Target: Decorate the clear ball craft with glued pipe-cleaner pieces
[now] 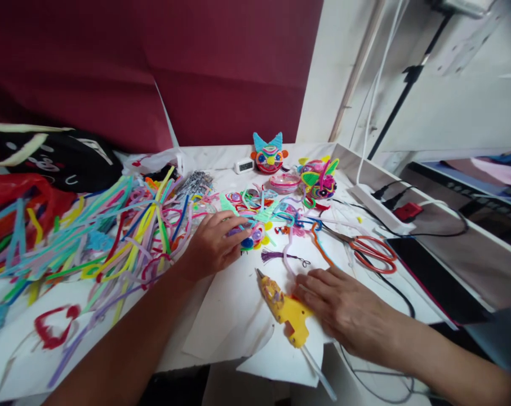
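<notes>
My left hand (215, 242) is closed at the edge of a colourful pipe-cleaner figure (258, 237) with blue, purple and yellow parts; its thumb side is partly hidden. On the white paper in front lies a yellow glue gun (280, 304), its nozzle pointing away to the left and a clear glue stick (318, 372) sticking out of its rear. The fingers of my right hand (340, 301) curl over the glue gun's handle, which they mostly cover. Between the hands rests a purple tassel (274, 256). An orange pipe cleaner (321, 248) runs down towards my right fingers.
Loose pipe cleaners (124, 237) are heaped at left. Orange-handled scissors (371, 254) lie at right, near a black tablet-like slab (432, 276) and a power strip (382, 208). Behind stand a blue-eared figure (269, 155), a winged figure (320, 177) and a small digital clock (244, 166).
</notes>
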The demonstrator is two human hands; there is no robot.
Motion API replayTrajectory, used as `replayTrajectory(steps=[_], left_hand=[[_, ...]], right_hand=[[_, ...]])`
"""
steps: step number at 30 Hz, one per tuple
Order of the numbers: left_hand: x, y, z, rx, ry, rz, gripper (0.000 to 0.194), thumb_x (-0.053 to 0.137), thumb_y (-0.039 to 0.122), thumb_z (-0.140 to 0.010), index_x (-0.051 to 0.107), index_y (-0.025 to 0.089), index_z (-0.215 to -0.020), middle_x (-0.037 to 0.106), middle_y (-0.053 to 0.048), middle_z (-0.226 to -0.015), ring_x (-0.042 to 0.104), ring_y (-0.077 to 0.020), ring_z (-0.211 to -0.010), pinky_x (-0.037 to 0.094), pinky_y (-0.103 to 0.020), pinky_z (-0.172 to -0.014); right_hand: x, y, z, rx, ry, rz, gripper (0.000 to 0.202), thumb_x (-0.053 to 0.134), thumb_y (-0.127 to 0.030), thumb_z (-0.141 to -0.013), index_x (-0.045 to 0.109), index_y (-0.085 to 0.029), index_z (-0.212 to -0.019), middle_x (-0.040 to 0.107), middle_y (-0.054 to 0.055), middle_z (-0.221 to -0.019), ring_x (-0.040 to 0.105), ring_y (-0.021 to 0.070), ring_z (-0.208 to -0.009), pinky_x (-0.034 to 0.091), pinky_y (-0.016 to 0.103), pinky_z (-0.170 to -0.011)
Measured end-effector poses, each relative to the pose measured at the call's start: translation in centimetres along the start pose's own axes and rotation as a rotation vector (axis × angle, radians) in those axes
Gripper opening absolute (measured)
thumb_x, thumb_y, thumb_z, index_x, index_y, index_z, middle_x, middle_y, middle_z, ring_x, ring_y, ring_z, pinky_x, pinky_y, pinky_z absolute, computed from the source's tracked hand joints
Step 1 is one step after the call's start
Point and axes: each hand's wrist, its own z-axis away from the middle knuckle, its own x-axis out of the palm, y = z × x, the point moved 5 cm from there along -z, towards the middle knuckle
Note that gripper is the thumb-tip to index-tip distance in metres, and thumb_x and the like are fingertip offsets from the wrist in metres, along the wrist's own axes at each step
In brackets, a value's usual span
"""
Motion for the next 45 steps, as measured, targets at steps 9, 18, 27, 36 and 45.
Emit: replayTrajectory(steps=[9,18,27,36,45], left_hand=[[-0.4,0.5,-0.2,-0.004,-0.004,-0.008,0.036,0.058,0.014,-0.082,0.063,0.024,-0.116,0.068,-0.008,-0.122,0.056,-0.0270,-0.115,0.048,-0.044,-0.091],[-0.3,0.3,0.1,-0.002,-0.004,0.044,0.036,0.059,0.014,-0.081,0.062,0.023,-0.116,0.067,-0.009,-0.124,0.054,-0.0273,-0.118,0.046,-0.045,-0.093],[-0.5,0.5,0.1,0.041,-0.033,0.015,0.036,0.059,0.014,-0.082,0.061,0.022,-0.117,0.067,-0.010,-0.125,0.055,-0.0278,-0.117,0.046,-0.044,-0.091],[-0.5,0.6,-0.1,0.046,-0.038,0.002,0.032,0.058,0.015,-0.084,0.062,0.021,-0.115,0.069,-0.011,-0.122,0.057,-0.0272,-0.116,0.045,-0.046,-0.094],[0.0,0.3,0.5,0.029,-0.044,0.015,0.037,0.058,0.019,-0.085,0.061,0.024,-0.121,0.066,-0.008,-0.127,0.053,-0.0270,-0.121,0.042,-0.044,-0.096]], right_hand=[[0.5,-0.8,-1.6,-0.093,0.191,0.121,0.031,0.057,-0.016,-0.082,0.064,-0.016,-0.112,0.071,0.011,-0.114,0.066,0.0240,-0.085,0.052,0.040,-0.075],[-2.3,1.7,1.3,0.041,0.423,-0.006,0.043,0.048,-0.029,-0.090,0.051,-0.016,-0.131,0.066,0.016,-0.123,0.066,0.0281,-0.107,0.060,0.036,-0.079],[-1.7,6.0,-0.9,0.466,0.222,-0.697,0.037,0.043,-0.050,-0.095,0.066,-0.026,-0.112,0.069,0.008,-0.112,0.066,0.0281,-0.104,0.058,0.040,-0.086],[-0.5,7.3,-2.4,0.587,0.150,-0.915,0.043,0.042,-0.055,-0.092,0.068,-0.022,-0.081,0.070,0.007,-0.088,0.066,0.0287,-0.094,0.056,0.037,-0.079],[-0.3,7.7,-2.7,0.636,0.152,-0.960,0.035,0.048,-0.049,-0.089,0.066,-0.020,-0.079,0.068,0.004,-0.088,0.062,0.0247,-0.088,0.051,0.033,-0.081]])
